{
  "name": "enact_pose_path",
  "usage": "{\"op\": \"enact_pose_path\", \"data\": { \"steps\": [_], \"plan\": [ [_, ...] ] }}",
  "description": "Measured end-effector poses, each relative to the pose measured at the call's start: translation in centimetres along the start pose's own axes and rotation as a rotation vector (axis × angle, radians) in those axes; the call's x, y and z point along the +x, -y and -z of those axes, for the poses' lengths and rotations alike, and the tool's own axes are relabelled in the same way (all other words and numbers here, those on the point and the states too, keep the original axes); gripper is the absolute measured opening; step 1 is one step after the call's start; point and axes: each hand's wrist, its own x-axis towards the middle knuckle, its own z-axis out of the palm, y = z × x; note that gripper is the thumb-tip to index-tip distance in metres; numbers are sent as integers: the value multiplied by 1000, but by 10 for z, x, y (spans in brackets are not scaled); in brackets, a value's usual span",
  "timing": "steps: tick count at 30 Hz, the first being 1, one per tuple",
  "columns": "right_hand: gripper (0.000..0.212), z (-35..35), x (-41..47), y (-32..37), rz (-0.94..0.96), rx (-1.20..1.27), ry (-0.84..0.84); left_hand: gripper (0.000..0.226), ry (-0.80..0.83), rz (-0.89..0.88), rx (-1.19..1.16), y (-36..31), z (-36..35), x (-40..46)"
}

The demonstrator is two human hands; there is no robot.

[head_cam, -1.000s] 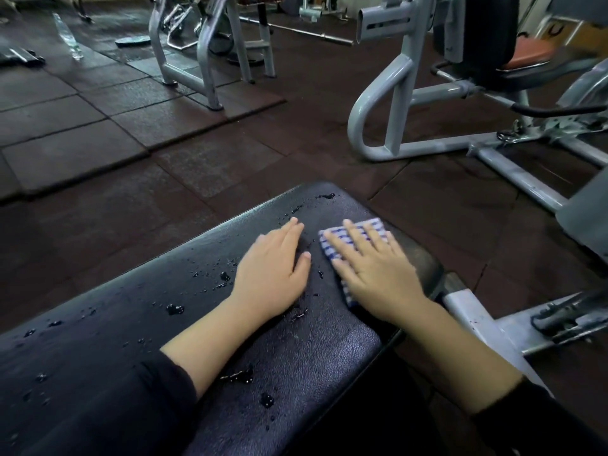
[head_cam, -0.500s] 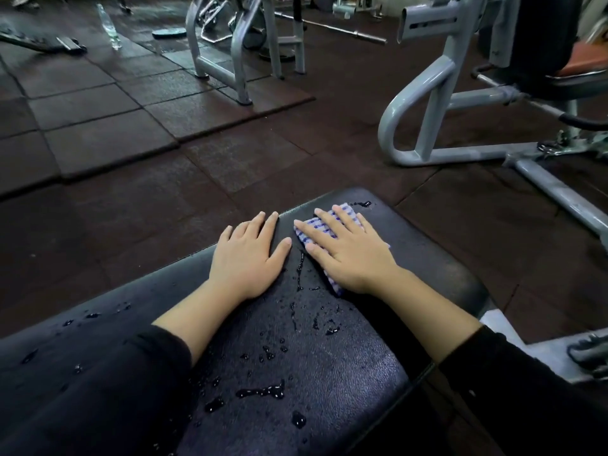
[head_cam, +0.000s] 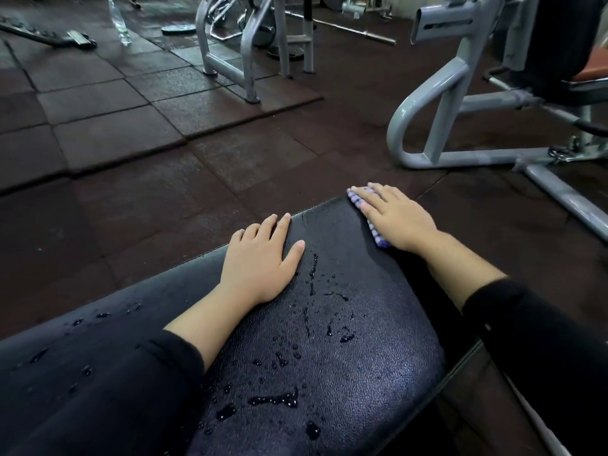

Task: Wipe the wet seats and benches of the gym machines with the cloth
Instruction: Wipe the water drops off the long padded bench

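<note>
The step in hand is the wiping of one wet bench pad (head_cam: 345,357), a black, grained vinyl cushion that fills the lower part of the view; judging by the water left on it, the job here is only partly done.

At the far left of the pad small droplets (head_cam: 98,315) sit scattered along the upper edge, untouched. Next comes the left hand (head_cam: 261,258), which lies flat on the pad near its far edge, fingers straight and close together with the thumb spread out to the side; it holds nothing and seems to be bracing the person. Just right of its thumb a streak and a run of beads (head_cam: 312,268) trail down the middle of the pad, and larger puddles (head_cam: 274,400) lie nearer the camera. The strip of pad between the two hands, toward the far corner, looks duller and mostly free of drops.

At that far right corner the right hand (head_cam: 398,218) presses flat, fingers straight, on the blue-and-white checked cloth (head_cam: 357,195), which lies folded under the palm with its edges showing beyond the fingertips and at the heel of the hand.

The next move probably calls for drawing the cloth back toward the body, firmly pressed, across the central beads and puddles, then out to the left end; the left hand would have to lift clear of that path.
</note>
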Motion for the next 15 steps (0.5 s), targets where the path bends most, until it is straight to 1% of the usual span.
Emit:
{"op": "enact_pose_path", "data": {
  "steps": [1, 2, 3, 5, 8, 10, 12, 14, 15],
  "plan": [
    [55, 0, -11, 6, 60, -50, 15, 90, -2, -1, 3, 0, -1, 0],
    [60, -2, -20, 17, 80, -79, 37, 89, -2, -1, 5, 0, -1, 1],
    [63, -4, -28, 29, 53, -80, 33, 90, -3, -1, 4, 0, -1, 1],
    [61, -11, -32, 57, -14, -13, 23, 90, -5, 1, 2, 0, -1, 2],
    [51, -11, 0, 90, -10, 46, -3, 91, -10, -2, 7, 0, -1, 2],
    [53, -10, 30, 84, 42, 1, 0, 90, -18, -6, 16, 0, -1, 1],
    [58, -6, 51, 64, 97, -83, 44, 88, -21, -8, 10, 1, -2, 0],
    [47, -1, 55, 38, 64, -107, 78, 87, -23, -5, 3, 2, -2, -1],
    [42, 1, 52, 22, 59, -99, 53, 87, -26, -7, 4, 2, -2, -1]
  ]
}}
